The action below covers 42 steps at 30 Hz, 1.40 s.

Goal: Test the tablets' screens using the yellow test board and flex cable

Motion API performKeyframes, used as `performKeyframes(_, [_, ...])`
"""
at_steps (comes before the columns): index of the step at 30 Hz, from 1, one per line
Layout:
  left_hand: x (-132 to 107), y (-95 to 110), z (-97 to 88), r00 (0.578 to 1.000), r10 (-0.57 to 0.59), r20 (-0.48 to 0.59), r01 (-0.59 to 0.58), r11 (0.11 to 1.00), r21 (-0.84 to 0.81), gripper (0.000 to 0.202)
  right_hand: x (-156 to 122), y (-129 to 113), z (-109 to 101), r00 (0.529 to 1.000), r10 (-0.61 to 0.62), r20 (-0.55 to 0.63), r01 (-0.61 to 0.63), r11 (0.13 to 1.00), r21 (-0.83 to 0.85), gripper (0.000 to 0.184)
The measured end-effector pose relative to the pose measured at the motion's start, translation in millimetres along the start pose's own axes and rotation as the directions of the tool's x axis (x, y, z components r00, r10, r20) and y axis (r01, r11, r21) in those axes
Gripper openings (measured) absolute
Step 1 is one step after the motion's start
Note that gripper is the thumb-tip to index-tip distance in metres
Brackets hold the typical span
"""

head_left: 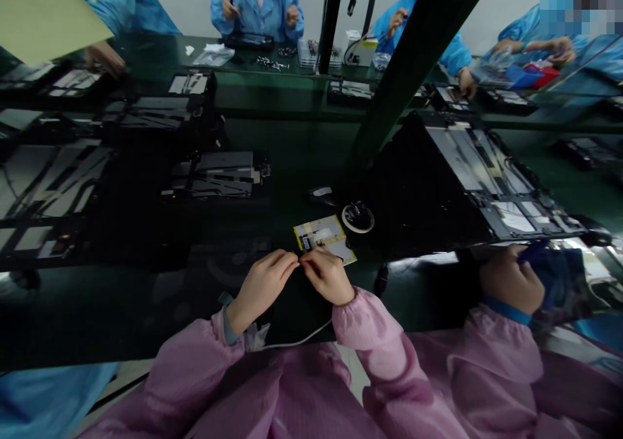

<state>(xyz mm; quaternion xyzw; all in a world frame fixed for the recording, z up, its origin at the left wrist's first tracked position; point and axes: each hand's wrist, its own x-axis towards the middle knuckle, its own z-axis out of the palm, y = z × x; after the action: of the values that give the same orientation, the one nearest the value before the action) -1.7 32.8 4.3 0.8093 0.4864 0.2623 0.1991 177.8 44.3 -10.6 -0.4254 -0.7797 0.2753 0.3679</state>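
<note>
My left hand and my right hand meet at their fingertips over the dark green bench. Both are closed in a pinch. Whatever lies between the fingertips is too small and hidden to make out. A flat silver-grey rectangular piece with yellow edges lies just beyond them, and the fingers of my right hand overlap its near edge. A white label and a small black strip show on it. Behind it sits a round white-rimmed holder with dark shiny bits inside. A dark, rounded object with a pale label lies to its left.
Open device housings with grey panels stand at left and right. A small black connector-like piece lies right of my hand. A co-worker's hand holds a dark blue bag at right. A dark post slants across; people in blue sit opposite.
</note>
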Motion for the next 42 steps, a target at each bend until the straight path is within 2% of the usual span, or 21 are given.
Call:
performKeyframes(17, [1.1, -0.9, 1.4, 1.000, -0.011, -0.010, 0.011, 1.000, -0.014, 0.013, -0.4, -1.8, 0.4, 0.999, -0.029, -0.013, 0.029, 0.999, -0.012, 0.014])
performKeyframes(22, [0.7, -2.5, 3.7, 0.999, 0.016, -0.028, -0.017, 1.000, -0.020, 0.014, -0.2, -2.6, 0.1, 0.999, -0.036, -0.016, 0.036, 0.999, -0.016, 0.013])
performKeyframes(35, [0.6, -2.8, 0.6, 1.000, -0.003, 0.031, 0.003, 1.000, -0.027, 0.016, 1.8, 0.4, -1.8, 0.996, -0.083, 0.019, 0.084, 0.996, -0.040, 0.011])
performKeyframes(42, [1.0, -2.3, 0.4, 0.996, 0.019, 0.082, -0.016, 0.999, -0.033, 0.018, -0.1, 4.4, -0.6, 0.996, -0.064, 0.057, 0.065, 0.998, -0.022, 0.012])
